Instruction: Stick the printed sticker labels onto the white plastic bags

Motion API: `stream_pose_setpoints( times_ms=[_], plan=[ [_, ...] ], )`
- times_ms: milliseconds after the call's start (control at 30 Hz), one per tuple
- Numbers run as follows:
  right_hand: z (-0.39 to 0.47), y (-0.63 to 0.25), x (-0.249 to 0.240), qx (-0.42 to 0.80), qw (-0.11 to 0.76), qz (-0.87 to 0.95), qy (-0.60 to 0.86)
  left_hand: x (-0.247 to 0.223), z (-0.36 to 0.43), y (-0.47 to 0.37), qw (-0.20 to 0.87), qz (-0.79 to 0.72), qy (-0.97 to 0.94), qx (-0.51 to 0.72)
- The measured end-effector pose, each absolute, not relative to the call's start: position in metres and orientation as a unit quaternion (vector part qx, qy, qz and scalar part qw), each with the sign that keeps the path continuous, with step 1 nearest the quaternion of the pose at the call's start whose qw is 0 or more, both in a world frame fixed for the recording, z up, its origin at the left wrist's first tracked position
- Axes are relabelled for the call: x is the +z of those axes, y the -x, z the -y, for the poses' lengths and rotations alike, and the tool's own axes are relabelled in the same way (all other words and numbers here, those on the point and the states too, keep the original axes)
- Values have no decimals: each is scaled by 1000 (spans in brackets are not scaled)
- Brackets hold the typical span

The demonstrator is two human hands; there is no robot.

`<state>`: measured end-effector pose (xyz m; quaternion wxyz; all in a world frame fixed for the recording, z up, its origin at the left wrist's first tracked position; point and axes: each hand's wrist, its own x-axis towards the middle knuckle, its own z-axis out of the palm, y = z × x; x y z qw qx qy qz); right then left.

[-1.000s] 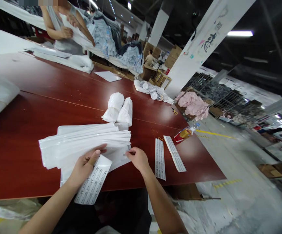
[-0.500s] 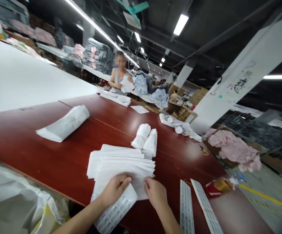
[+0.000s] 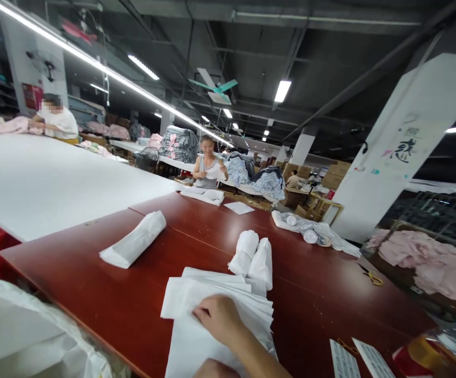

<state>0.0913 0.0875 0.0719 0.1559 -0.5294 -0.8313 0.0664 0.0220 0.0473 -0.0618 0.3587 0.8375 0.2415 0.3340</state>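
Stack of white sheets point(image 3: 190, 336), loosely fanned, lies on a dark red table point(image 3: 141, 310), directly beneath the right hand point(image 3: 220, 319). The right hand comes in from the lower right, back upward, with its fingers curled and the thumb and forefinger drawn together at the surface of the top sheet; whether they pinch anything is too small to tell. The stack reaches out past this hand on the left, ahead and on the right, where the sheet edges step apart like a fan. The left hand point(image 3: 216, 369) is just below the right one, over the near part of the stack and mostly cut off by the bottom edge, so its finger position cannot be told.

Just ahead of the right hand, beyond the stack, two white bundles point(image 3: 244, 253) lie side by side. Ahead and to its left rests a white roll point(image 3: 135, 241). To its lower right are two printed label strips point(image 3: 345, 361), with a clear bottle point(image 3: 454, 344) farther right, near the corner of the view. Yellow-handled scissors point(image 3: 371, 275) lie well to the right and ahead. Far ahead of the hand, across the table, a co-worker in a grey sleeveless top point(image 3: 208, 170) holds something white.
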Motion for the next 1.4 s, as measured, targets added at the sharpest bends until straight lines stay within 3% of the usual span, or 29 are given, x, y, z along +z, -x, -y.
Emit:
stream_pose_setpoints(
  times_ms=[133,367,533,700,800,1000,1167,1400],
  plan=[
    [-51,-131,87,116,285,713,630,-27,-71,-2,428,-296,-772,366],
    [-2,-146,23,119,311,635,697,-31,-73,-9,464,-343,-715,394],
    [10,-127,23,72,390,612,684,-15,-68,-2,503,-347,-706,358],
    [49,-153,41,304,464,602,574,-3,-62,9,544,-386,-661,343],
    [56,-203,39,306,527,460,646,4,-56,13,566,-404,-638,330],
    [48,-259,24,219,454,401,765,14,-54,15,572,-393,-633,343],
    [46,-230,9,185,389,447,784,14,-54,14,559,-380,-641,365],
    [50,-207,-5,11,276,487,828,16,-53,16,570,-381,-635,356]
  ],
)
